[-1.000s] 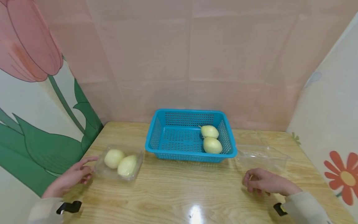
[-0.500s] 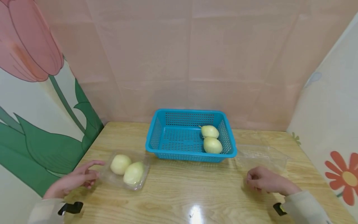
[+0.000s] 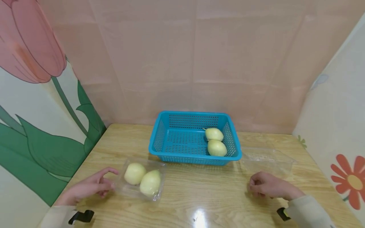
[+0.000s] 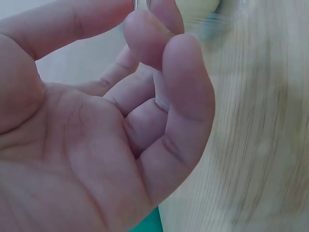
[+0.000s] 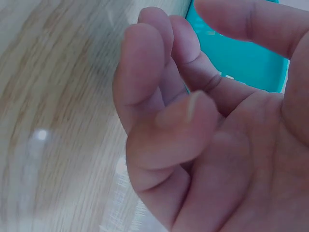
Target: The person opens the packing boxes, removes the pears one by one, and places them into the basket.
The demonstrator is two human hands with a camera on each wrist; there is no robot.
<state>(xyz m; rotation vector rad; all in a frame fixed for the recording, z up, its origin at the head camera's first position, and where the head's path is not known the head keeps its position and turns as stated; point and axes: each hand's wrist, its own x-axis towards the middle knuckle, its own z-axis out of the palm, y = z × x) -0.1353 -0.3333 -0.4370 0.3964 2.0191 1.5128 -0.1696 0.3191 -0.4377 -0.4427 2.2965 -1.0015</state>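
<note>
In the head view, a clear plastic container [image 3: 136, 196] with two pale yellow pears [image 3: 150, 182] in it is at the left of the table. My left hand [image 3: 92, 185] pinches its left edge; in the left wrist view a thin clear rim [image 4: 141, 5] shows between the fingertips. Whether the container touches the table is hard to tell. My right hand [image 3: 272, 186] rests low over the table at the right, its fingers loosely curled round nothing. The right wrist view shows those fingers [image 5: 145, 63] bent over bare wood.
A blue perforated basket [image 3: 182, 158] stands at the back middle, with two more pears [image 3: 217, 148] on its right side. Just right of it, behind my right hand, is another clear plastic container [image 3: 266, 160]. A pink wall covering [image 3: 159, 63] rises behind the table.
My left hand has moved right and towards me, bringing the container of pears with it. The right hand's fingers have curled in a little; the basket has stayed in place.
</note>
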